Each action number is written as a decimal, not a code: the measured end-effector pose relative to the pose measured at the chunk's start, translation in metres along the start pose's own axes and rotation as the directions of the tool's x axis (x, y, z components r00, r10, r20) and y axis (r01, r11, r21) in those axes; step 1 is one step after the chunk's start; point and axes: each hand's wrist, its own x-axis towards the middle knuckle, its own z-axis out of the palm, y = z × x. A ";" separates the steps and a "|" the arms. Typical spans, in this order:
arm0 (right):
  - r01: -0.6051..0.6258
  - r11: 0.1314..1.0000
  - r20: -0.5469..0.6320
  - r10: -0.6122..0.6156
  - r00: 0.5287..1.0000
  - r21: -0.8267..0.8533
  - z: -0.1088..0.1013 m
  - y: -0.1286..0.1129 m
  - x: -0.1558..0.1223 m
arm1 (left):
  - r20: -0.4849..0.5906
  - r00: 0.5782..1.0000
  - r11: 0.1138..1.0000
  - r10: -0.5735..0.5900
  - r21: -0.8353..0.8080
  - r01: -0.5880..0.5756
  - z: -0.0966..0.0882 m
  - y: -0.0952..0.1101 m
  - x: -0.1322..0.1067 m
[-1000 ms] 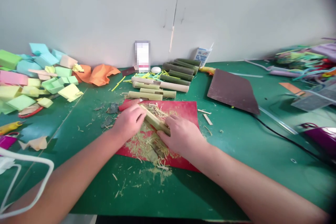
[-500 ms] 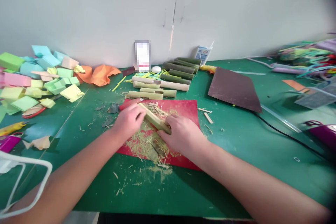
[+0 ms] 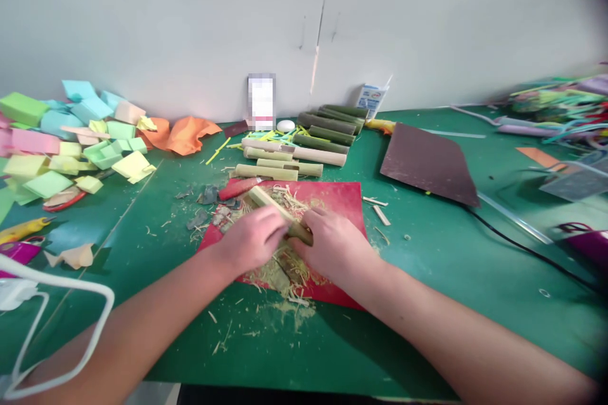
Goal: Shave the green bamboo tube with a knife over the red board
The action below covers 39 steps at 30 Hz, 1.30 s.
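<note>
A pale, peeled bamboo piece (image 3: 269, 200) slants over the red mat (image 3: 346, 202), its far end pointing up and left. My right hand (image 3: 337, 243) is closed around its near end. My left hand (image 3: 256, 237) lies against the middle of the bamboo with its fingers curled together; whatever they pinch, if anything, is hidden. Shavings and greenish dust (image 3: 273, 278) cover the mat beneath both hands. Just beyond my left hand is a red-handled tool (image 3: 242, 188), and torn dark grey scraps (image 3: 208, 195) lie beside it.
Behind the mat lie cut pale bamboo tubes (image 3: 266, 171) and green bamboo tubes (image 3: 327, 123). A dark brown sheet (image 3: 430, 161) lies right of them. Folded coloured paper (image 3: 76, 139) is heaped at left, and a white frame (image 3: 107, 310) stands at front left.
My left hand has slid down along the bamboo towards my right hand, uncovering the far end and more of the red handle. My right hand keeps its hold.
</note>
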 end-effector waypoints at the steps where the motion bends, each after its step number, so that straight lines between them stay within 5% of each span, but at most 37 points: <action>1: -0.002 1.000 -0.001 0.002 1.000 -0.001 0.000 0.000 0.000 | -0.056 0.998 0.999 -0.023 0.026 0.024 0.000 -0.003 0.001; 4: -0.013 1.000 0.007 0.014 1.000 -0.007 -0.001 -0.001 -0.001 | -0.218 0.972 0.992 -0.090 0.072 0.108 -0.003 -0.013 0.003; 9: 0.006 1.000 0.002 -0.006 1.000 -0.014 0.000 -0.001 -0.001 | -0.024 1.000 0.999 -0.008 -0.038 0.007 -0.001 -0.005 0.004; 13: -0.008 1.000 0.002 0.008 1.000 -0.017 0.002 -0.001 -0.002 | -0.167 0.981 0.994 -0.095 0.037 0.103 -0.001 -0.008 0.005; 18: 0.014 1.000 -0.012 -0.015 1.000 -0.024 0.002 -0.002 -0.003 | -0.037 0.999 0.999 -0.023 -0.033 0.022 -0.003 -0.007 0.003; 22: 0.001 1.000 -0.001 -0.001 1.000 -0.025 0.002 -0.003 -0.003 | -0.166 0.981 0.993 -0.103 0.045 0.112 -0.004 -0.010 0.003; 27: 0.016 0.998 0.001 -0.016 1.000 -0.055 0.000 -0.004 -0.005 | -0.032 0.999 0.998 -0.024 -0.054 0.022 -0.001 -0.002 0.002; 31: -0.012 0.997 0.011 0.013 1.000 -0.079 -0.004 -0.006 -0.005 | -0.162 0.985 0.998 -0.060 -0.026 0.056 -0.003 -0.012 0.003; 39: -0.017 0.993 0.003 0.017 1.000 -0.116 -0.006 -0.006 -0.002 | -0.178 0.979 0.995 -0.101 -0.033 0.097 -0.006 -0.022 0.003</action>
